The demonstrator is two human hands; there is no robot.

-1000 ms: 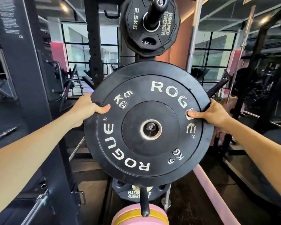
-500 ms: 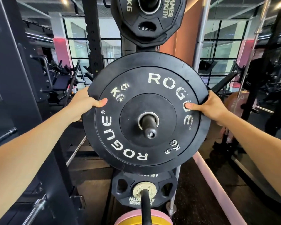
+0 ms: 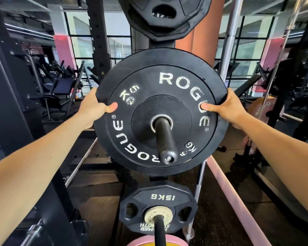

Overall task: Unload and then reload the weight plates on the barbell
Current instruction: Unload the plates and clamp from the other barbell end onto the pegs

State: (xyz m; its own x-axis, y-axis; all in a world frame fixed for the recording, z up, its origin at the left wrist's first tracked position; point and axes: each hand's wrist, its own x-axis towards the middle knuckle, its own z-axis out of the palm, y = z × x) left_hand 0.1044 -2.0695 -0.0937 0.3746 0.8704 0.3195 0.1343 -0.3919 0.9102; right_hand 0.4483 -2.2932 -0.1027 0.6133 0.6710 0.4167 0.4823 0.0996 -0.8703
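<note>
On the storage peg [image 3: 164,139], the stiff, light 5 kg plate [image 3: 160,110] is gripped at opposite rims by the left hand [image 3: 96,107] and right hand [image 3: 226,107].

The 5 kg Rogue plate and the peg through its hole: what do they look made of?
5 kg Rogue plate: likely matte black rubber, with worn white lettering and a shiny metal ring at the hole. Peg: probably black-coated steel, with a dull sheen and scuffed tip.

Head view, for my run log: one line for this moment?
black round rubber 5 kg plate on black peg | both hands grip rim: left, right
</note>
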